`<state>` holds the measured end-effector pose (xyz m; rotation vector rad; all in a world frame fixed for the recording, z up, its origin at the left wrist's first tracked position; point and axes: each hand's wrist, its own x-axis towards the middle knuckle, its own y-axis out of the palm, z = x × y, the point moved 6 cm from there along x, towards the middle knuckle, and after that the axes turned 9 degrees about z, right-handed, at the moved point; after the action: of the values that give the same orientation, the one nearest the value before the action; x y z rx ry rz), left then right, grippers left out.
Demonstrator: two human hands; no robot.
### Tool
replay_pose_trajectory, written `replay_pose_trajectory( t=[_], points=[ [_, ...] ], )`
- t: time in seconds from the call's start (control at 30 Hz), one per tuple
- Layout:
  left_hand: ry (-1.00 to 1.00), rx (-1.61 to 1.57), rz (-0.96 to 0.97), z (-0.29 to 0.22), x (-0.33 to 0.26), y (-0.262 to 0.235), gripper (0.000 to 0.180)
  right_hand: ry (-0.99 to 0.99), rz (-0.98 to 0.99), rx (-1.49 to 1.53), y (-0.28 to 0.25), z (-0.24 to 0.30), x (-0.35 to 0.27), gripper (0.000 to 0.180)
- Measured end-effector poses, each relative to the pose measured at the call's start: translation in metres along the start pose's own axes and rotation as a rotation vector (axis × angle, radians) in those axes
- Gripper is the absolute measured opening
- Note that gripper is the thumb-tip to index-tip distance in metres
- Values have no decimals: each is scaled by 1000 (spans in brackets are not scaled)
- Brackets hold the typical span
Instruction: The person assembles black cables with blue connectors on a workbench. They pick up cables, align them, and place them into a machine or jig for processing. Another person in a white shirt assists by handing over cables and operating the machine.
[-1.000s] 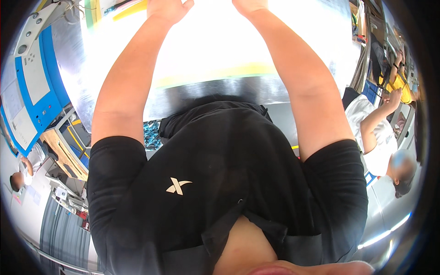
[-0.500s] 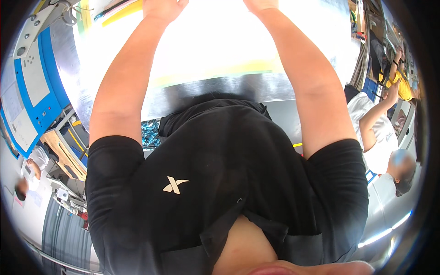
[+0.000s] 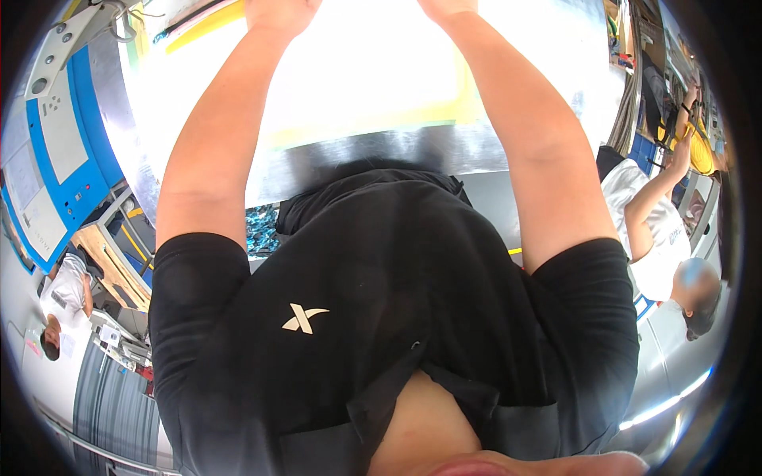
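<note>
My left hand (image 3: 282,14) and my right hand (image 3: 448,8) reach forward over a metal-topped table (image 3: 468,151), both cut off by the upper edge of the picture. Their fingers are out of sight, so whatever they touch or hold does not show. Between my forearms lies a brightly overexposed white area with a yellow band (image 3: 373,125) along its near side and another yellow stretch at its right. Left of my left hand are a long yellow strip (image 3: 206,28) and a thin dark stick-like thing (image 3: 187,21). Glare washes out most surface detail.
A blue and white machine panel (image 3: 67,151) with buttons stands at the left, below a grey metal bracket (image 3: 59,47) and cables. One person in white (image 3: 67,297) is at the far left, another (image 3: 655,222) at the right. A shelf-like rack (image 3: 631,87) runs along the right.
The yellow-edged area and the yellow strip have shifted slightly left, and more yellow shows beside my right forearm. My hands have barely moved. The person at the far left has changed posture.
</note>
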<state>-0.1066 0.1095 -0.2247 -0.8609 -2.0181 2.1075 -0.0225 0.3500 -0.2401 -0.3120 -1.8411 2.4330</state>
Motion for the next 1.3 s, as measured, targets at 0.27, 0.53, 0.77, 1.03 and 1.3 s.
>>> replay_pose_trajectory(
  t=[0.27,0.53,0.77,1.03,1.3],
  points=[
    [-58,43,124,-15,-13,-21,67,-7,52,3,2,19,2,47],
    [41,5,-1,-7,6,5,70,-76,55,-20,14,33,8,47],
    [-39,30,88,-27,-9,-21,68,-92,78,-3,14,46,11,46],
    [67,-31,-16,-20,2,-2,70,-131,100,-5,18,64,13,46],
    [16,-17,74,-30,-1,-12,75,-144,104,-59,17,72,14,44]
  ],
)
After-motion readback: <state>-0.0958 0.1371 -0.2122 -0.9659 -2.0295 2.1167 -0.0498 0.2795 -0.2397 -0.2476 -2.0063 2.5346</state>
